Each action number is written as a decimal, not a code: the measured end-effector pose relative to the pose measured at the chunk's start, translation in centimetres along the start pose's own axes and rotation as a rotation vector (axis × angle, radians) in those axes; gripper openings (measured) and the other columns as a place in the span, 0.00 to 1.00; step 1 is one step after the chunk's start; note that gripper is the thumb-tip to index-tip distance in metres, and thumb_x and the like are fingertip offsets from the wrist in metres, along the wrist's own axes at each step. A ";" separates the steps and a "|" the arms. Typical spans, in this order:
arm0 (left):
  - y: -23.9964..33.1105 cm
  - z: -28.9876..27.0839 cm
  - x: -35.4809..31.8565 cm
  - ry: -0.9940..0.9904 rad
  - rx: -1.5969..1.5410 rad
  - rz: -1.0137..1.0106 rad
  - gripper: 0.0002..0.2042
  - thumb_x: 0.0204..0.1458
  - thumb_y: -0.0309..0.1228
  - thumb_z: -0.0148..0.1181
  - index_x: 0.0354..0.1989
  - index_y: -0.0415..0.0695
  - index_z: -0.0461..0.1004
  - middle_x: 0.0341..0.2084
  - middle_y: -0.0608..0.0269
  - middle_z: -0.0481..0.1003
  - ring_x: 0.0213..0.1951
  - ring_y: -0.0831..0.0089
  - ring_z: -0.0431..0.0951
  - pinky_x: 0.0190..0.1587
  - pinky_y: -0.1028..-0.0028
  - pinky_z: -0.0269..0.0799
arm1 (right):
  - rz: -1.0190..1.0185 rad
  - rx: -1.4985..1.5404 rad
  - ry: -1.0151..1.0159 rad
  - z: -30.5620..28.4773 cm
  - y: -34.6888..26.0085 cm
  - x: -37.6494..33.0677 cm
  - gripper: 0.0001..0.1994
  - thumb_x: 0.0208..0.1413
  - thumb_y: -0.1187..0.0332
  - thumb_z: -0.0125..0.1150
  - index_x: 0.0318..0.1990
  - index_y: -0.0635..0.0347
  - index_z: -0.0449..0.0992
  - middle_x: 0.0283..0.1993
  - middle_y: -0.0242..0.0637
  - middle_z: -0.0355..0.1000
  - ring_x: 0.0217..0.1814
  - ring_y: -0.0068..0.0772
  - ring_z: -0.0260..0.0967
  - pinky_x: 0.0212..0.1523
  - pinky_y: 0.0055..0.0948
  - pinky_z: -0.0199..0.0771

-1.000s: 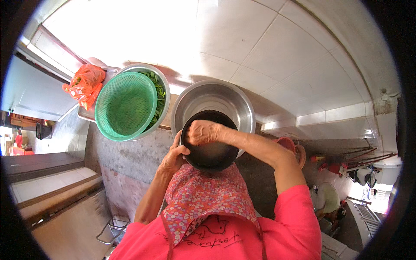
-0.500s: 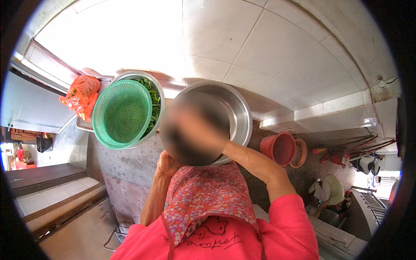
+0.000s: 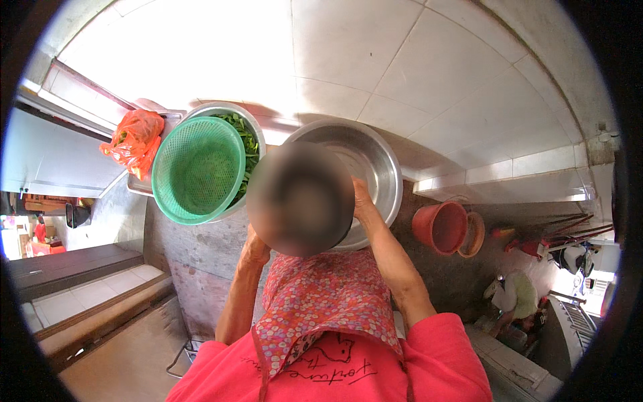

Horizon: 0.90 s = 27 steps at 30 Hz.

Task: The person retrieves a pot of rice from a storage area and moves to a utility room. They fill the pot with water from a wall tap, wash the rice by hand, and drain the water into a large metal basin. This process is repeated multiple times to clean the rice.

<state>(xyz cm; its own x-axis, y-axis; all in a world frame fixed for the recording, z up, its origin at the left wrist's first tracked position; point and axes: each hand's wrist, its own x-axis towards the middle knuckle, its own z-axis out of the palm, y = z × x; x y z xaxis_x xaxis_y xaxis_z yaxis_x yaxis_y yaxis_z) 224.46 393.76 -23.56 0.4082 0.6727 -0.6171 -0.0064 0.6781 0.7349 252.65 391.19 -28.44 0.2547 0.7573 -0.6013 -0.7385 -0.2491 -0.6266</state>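
A wide metal basin [image 3: 383,175] stands in front of me. Over its left part lies a round blurred patch that hides most of both hands. My left hand [image 3: 257,245] shows only its wrist and heel, at the patch's lower left edge. My right hand [image 3: 362,198] reaches over the basin and shows in part at the patch's right edge. Neither hand's fingers can be seen. Something dark, its kind unclear, lies between the hands within the blur. Left of the basin, a green mesh basket [image 3: 198,171] rests tilted on a second metal bowl holding leafy greens [image 3: 250,149].
An orange plastic bag [image 3: 136,142] sits on a metal tray [image 3: 140,185] at the far left. Red buckets [image 3: 447,228] stand on the floor at right. A tiled wall [image 3: 442,80] rises behind the basin. Another person [image 3: 519,295] crouches at the lower right.
My right hand has drawn back from the middle of the blurred patch to its right side. My left hand stays near the same place. The whole view has shifted slightly.
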 end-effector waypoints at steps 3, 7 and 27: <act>1.8 1.2 -0.6 0.097 0.030 0.025 0.29 0.49 0.46 0.57 0.61 0.54 0.62 0.47 0.61 0.70 0.43 0.65 0.74 0.36 0.58 0.74 | 0.071 0.121 -0.069 0.0 0.6 -0.1 0.14 0.55 0.63 0.63 0.40 0.67 0.77 0.36 0.40 0.76 0.33 0.32 0.74 0.36 0.34 0.76; 3.5 2.2 -1.3 0.135 0.104 0.172 0.33 0.48 0.42 0.57 0.65 0.56 0.58 0.44 0.66 0.70 0.39 0.73 0.71 0.33 0.66 0.70 | 0.119 0.071 -0.032 1.0 0.3 -1.2 0.15 0.56 0.62 0.62 0.40 0.68 0.77 0.36 0.40 0.76 0.34 0.33 0.74 0.37 0.34 0.77; 9.0 4.6 -3.4 0.254 0.240 0.229 0.52 0.27 0.32 0.70 0.68 0.34 0.52 0.54 0.45 0.67 0.54 0.60 0.70 0.58 0.68 0.63 | 0.226 0.449 -0.337 0.8 4.0 1.5 0.14 0.60 0.62 0.57 0.45 0.64 0.78 0.44 0.43 0.78 0.43 0.39 0.77 0.48 0.41 0.77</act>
<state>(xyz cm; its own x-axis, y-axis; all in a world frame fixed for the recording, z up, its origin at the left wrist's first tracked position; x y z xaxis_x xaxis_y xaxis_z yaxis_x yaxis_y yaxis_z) 227.27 396.21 -13.56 0.1826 0.8700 -0.4580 0.1540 0.4348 0.8873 249.53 391.79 -31.45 -0.0968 0.8831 -0.4591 -0.9614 -0.2024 -0.1866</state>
